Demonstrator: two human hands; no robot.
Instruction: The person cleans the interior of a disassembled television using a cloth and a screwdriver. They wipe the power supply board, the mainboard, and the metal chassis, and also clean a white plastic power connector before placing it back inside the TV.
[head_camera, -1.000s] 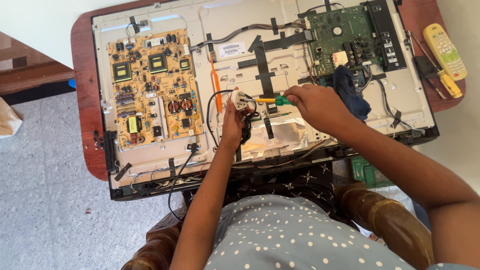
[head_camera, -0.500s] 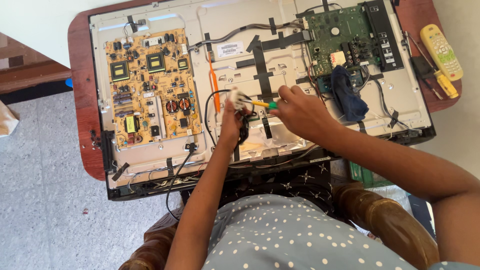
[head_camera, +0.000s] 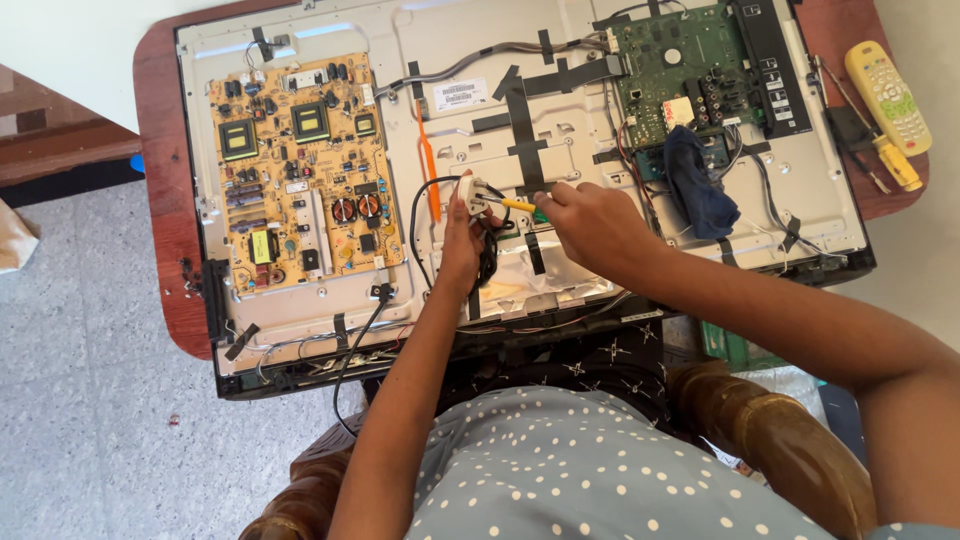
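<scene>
My left hand (head_camera: 462, 240) grips a white power plug (head_camera: 470, 193) whose black cord (head_camera: 425, 215) loops down over an opened flat-screen television's metal back (head_camera: 560, 120). My right hand (head_camera: 590, 222) holds a small screwdriver with a yellow and green handle (head_camera: 522, 205), its tip against the plug. Both hands hover over the middle of the panel, above a silvery foil patch (head_camera: 545, 275).
A tan power board (head_camera: 300, 170) sits at the panel's left, a green main board (head_camera: 690, 60) at the upper right with a dark blue cloth (head_camera: 700, 185) below it. A yellow remote (head_camera: 888, 95) and a yellow-handled screwdriver (head_camera: 890, 160) lie on the wooden table's right edge (head_camera: 160, 200).
My right hand with the screwdriver has moved left, closer to the plug. The left hand still holds the plug in about the same spot.
</scene>
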